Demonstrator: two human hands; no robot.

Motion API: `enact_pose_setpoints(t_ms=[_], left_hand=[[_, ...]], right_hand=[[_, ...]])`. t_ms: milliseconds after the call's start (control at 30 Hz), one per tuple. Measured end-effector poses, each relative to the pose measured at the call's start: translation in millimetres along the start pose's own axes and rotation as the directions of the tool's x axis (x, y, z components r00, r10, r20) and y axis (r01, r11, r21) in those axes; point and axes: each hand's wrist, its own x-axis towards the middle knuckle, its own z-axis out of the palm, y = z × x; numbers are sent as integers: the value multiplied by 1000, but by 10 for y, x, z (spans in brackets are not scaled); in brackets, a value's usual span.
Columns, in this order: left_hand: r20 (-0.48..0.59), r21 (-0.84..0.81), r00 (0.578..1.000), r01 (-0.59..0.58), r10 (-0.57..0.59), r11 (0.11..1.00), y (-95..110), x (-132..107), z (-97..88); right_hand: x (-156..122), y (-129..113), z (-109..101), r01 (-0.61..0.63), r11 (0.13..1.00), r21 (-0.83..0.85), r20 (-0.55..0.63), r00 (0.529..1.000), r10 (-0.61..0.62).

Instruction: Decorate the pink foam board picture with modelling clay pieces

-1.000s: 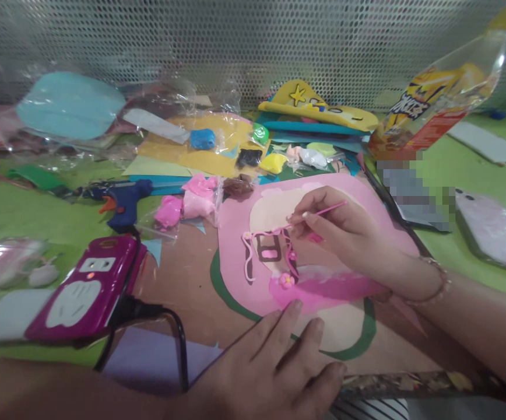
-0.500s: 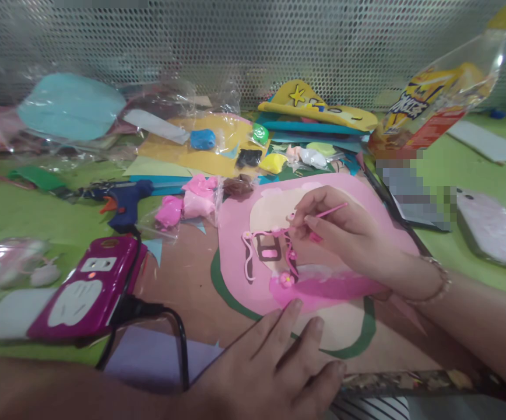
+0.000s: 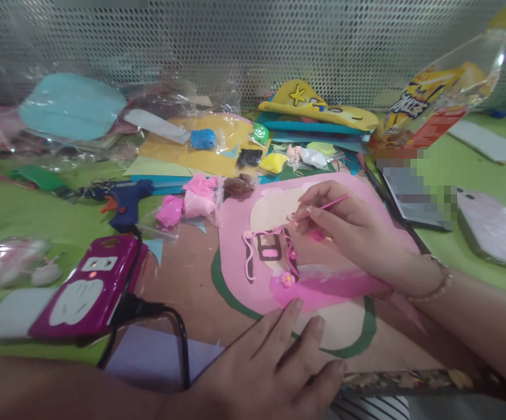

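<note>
Between the thumb and fingers of my right hand point(image 3: 349, 233) is a thin pink modelling tool point(image 3: 334, 202). Its tip points left, over the upper edge of a pink clay strip on a craft piece. This piece is a pink paper cutout point(image 3: 239, 286) with cream and dark green paper parts. A small pink clay flower point(image 3: 287, 280) and a dark-outlined window shape point(image 3: 270, 248) sit on it. My left hand point(image 3: 274, 367) rests with fingers spread at the lower edge of the cutout, holding nothing.
Left of the brown board point(image 3: 183, 303) lie a blue glue gun point(image 3: 128, 201) and a magenta power strip point(image 3: 91, 286) with a black cable. Bagged clay point(image 3: 200, 201) lies behind. A leaning bottle point(image 3: 436, 105), a dark phone point(image 3: 414, 198) and a pale phone case point(image 3: 495, 227) are on the right.
My right hand has lifted slightly, and the tool's tip has shifted a little off the clay strip. My left hand stays in place.
</note>
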Motion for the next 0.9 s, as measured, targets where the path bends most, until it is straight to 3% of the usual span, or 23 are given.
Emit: enact_pose_setpoints(t_ms=[300, 533, 900], left_hand=[[17, -11, 1000, 6, -5, 1000, -18, 31, -56], [3, -3, 1000, 2, -2, 1000, -24, 20, -19], [2, -18, 1000, 8, -7, 1000, -21, 24, -34]], right_hand=[[-1, 22, -5, -9, 1000, 14, -22, 1000, 9], [-8, 62, -53, 66, 996, 67, -50, 997, -63], [-25, 40, -36, 69, 998, -2, 18, 997, -69]])
